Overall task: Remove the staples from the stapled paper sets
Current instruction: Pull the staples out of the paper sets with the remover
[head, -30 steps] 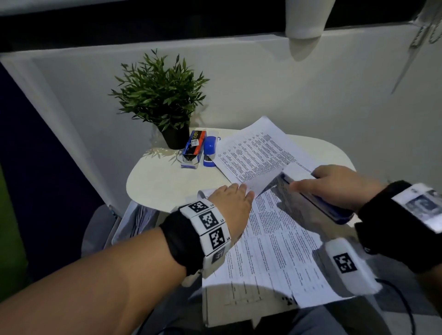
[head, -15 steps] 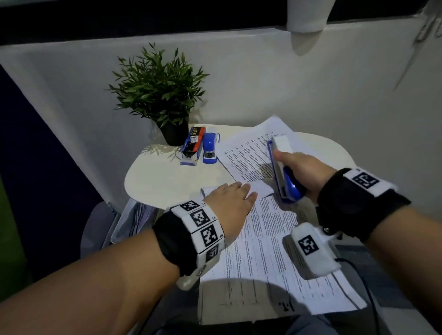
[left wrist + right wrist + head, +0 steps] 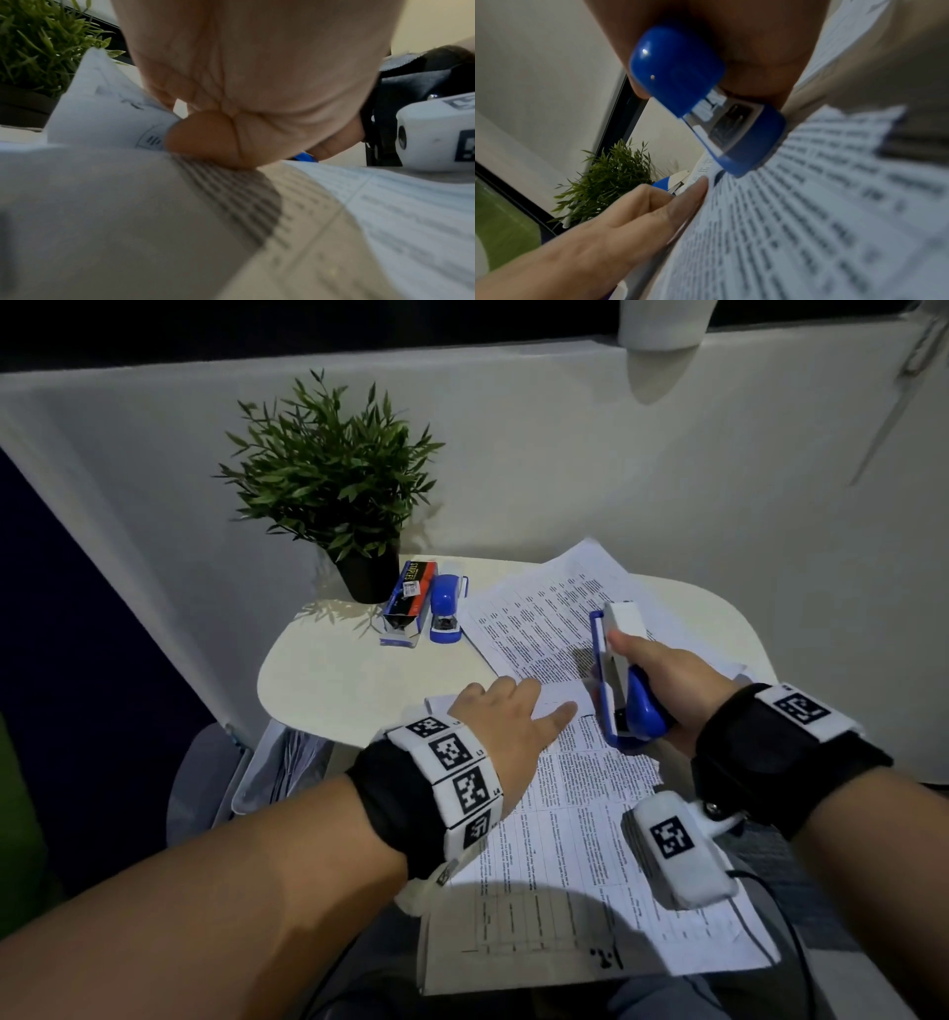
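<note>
A printed paper set (image 3: 580, 839) lies at the table's near edge, its top corner folded over. My left hand (image 3: 513, 711) presses flat on that fold with straight fingers; in the left wrist view the palm (image 3: 257, 71) rests on the paper (image 3: 334, 223) and a lifted corner (image 3: 107, 113) shows past it. My right hand (image 3: 662, 675) grips a blue and white stapler-like tool (image 3: 616, 670), tip pointing away, its rear end just right of my left thumb. The right wrist view shows this tool (image 3: 706, 101) above the paper (image 3: 808, 203). A second set (image 3: 539, 613) lies farther back.
On the small white table (image 3: 349, 670) stand a potted plant (image 3: 334, 469), a staple box (image 3: 408, 598) and a small blue stapler (image 3: 445, 608) at the back left. A clear tray with papers (image 3: 277, 762) sits below the table's left edge. A white wall runs behind.
My right hand has swung the tool from lying crosswise at the folded corner to pointing away from me. The left hand has stayed pressing on the fold.
</note>
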`<action>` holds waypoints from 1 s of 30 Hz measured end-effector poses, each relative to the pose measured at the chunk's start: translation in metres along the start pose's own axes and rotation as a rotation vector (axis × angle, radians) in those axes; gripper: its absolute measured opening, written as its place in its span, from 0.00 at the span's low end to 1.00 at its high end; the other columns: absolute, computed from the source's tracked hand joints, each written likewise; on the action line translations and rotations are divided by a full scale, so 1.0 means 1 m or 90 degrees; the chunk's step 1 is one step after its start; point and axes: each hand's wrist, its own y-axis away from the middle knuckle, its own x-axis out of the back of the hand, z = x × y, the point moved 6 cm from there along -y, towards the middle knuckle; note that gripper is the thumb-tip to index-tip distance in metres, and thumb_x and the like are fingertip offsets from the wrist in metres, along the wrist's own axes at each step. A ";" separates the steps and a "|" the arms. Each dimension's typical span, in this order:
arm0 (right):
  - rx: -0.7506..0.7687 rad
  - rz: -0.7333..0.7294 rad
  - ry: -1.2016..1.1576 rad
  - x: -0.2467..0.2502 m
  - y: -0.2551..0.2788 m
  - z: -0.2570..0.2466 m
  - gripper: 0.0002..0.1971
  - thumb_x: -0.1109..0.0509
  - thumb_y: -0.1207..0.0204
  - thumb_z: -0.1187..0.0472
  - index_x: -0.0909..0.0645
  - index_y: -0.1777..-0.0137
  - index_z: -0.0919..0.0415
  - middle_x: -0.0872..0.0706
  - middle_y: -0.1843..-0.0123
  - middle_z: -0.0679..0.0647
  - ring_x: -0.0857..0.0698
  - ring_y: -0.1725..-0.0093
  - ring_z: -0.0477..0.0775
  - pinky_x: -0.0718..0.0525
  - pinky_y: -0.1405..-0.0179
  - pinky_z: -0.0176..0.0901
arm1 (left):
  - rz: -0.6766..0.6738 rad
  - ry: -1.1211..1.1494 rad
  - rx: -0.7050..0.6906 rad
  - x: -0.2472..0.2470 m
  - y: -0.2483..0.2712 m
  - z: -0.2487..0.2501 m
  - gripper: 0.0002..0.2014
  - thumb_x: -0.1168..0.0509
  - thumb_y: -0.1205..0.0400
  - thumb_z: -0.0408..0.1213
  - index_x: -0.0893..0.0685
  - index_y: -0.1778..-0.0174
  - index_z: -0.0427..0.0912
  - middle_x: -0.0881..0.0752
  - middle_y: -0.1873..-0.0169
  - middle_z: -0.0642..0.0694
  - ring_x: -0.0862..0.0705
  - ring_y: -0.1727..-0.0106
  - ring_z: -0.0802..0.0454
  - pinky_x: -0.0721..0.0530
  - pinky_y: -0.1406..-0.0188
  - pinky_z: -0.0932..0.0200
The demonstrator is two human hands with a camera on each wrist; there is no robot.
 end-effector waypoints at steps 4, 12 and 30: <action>-0.014 -0.015 -0.026 0.003 0.002 0.002 0.16 0.36 0.20 0.49 0.18 0.57 0.63 0.16 0.63 0.60 0.18 0.62 0.58 0.21 0.52 0.51 | -0.015 0.005 -0.011 -0.003 -0.003 0.000 0.39 0.40 0.19 0.38 0.58 0.19 0.60 0.35 0.36 0.43 0.33 0.35 0.43 0.30 0.41 0.49; 0.075 -0.001 -0.175 0.028 0.007 -0.048 0.17 0.40 0.19 0.47 0.20 0.53 0.61 0.13 0.70 0.52 0.14 0.72 0.49 0.13 0.72 0.40 | 0.048 0.288 0.082 0.020 -0.008 -0.034 0.16 0.49 0.14 0.42 0.30 0.30 0.53 0.23 0.37 0.48 0.24 0.36 0.46 0.24 0.45 0.51; 0.487 0.168 0.389 -0.034 0.038 -0.102 0.29 0.45 0.30 0.34 0.23 0.43 0.57 0.19 0.58 0.48 0.20 0.54 0.54 0.24 0.54 0.45 | 0.193 0.255 0.130 0.092 0.019 -0.057 0.11 0.44 0.15 0.43 0.16 0.45 0.53 0.15 0.51 0.51 0.20 0.47 0.48 0.28 0.60 0.58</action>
